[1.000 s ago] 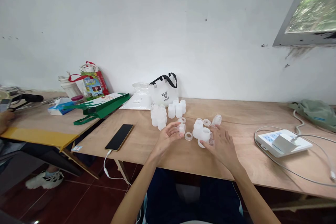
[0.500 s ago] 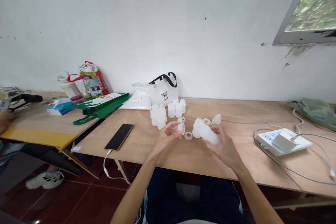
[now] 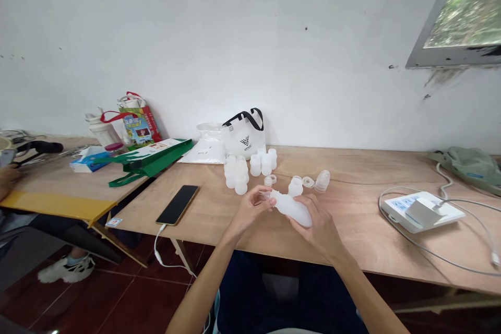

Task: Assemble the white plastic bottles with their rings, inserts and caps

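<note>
My right hand (image 3: 319, 222) is closed around a translucent white plastic bottle (image 3: 293, 210), tilted with its neck to the left. Pinched in my left hand (image 3: 252, 206) is a clear plastic cap (image 3: 264, 195), partly hidden by the fingers. The bottle's neck meets the cap at my left fingertips; whether it sits inside the cap I cannot tell. Just beyond stands another white bottle (image 3: 296, 186), beside a ring-shaped lid (image 3: 308, 182) and a clear dome cap (image 3: 322, 181). One more ring lid (image 3: 270, 180) lies behind my left hand.
Several white bottles (image 3: 236, 173) stand at the back, with more (image 3: 266, 162) before a white bag (image 3: 246, 141). A phone (image 3: 178, 204) lies left, its cable hanging down. A white power strip (image 3: 420, 211) with cables is at right. Another person's shoe (image 3: 67, 269) shows lower left.
My right hand has brought the bottle left and down, to the cap in my left hand. A ring lid seen between the hands before is now hidden.
</note>
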Available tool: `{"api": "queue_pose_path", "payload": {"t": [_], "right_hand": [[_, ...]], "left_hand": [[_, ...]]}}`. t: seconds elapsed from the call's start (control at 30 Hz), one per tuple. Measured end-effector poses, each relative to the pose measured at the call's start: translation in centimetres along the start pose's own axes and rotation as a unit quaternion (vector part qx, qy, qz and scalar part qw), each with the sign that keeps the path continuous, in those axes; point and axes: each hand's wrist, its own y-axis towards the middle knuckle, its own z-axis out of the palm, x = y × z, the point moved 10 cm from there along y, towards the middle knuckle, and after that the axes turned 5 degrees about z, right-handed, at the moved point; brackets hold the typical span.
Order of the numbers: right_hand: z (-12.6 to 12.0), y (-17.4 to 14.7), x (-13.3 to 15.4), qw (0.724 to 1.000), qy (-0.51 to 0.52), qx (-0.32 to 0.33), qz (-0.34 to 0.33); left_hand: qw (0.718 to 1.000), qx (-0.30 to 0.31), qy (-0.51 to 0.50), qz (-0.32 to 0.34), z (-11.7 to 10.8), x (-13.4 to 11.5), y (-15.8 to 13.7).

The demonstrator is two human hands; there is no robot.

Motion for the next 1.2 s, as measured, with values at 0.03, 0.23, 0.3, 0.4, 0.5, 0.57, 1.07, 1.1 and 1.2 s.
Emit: {"api": "queue_pose_path", "payload": {"t": [0.03, 0.23, 0.3, 0.4, 0.5, 0.57, 1.07, 1.1, 1.2], "right_hand": [[0.0, 0.0, 0.1, 1.000, 0.006, -0.007, 0.006], [2.0, -0.3, -1.5, 0.959, 0.193, 0.115, 0.174], [3.0, -0.6, -1.8, 0.919, 0.282, 0.165, 0.221], [3.7, -0.9, -2.1, 0.882, 0.345, 0.184, 0.263], [3.3, -0.7, -2.4, 0.901, 0.310, 0.158, 0.261], [3.1, -0.6, -2.3, 0.918, 0.277, 0.144, 0.245], [2.2, -0.3, -2.0, 0.937, 0.237, 0.131, 0.220], [2.3, -0.3, -1.8, 0.938, 0.235, 0.135, 0.217], [2.6, -0.6, -1.8, 0.929, 0.255, 0.144, 0.224]], "left_hand": [[1.000, -0.006, -0.008, -0.005, -0.1, 0.1, 0.0], [0.999, 0.013, -0.042, -0.013, -0.3, -0.3, -0.1], [0.998, 0.036, -0.057, 0.003, -0.1, -1.1, -0.1], [0.994, 0.067, -0.089, 0.019, 0.3, -2.2, -0.3], [0.994, 0.060, -0.086, 0.033, 0.3, -2.8, -0.4], [0.997, 0.039, -0.063, 0.030, 0.0, -2.6, -0.4], [0.999, 0.042, 0.008, 0.027, -1.2, -2.4, -0.2], [0.999, 0.042, 0.013, 0.025, -1.1, -2.4, -0.2], [0.999, 0.032, 0.034, 0.024, -1.1, -1.7, 0.1]]}}
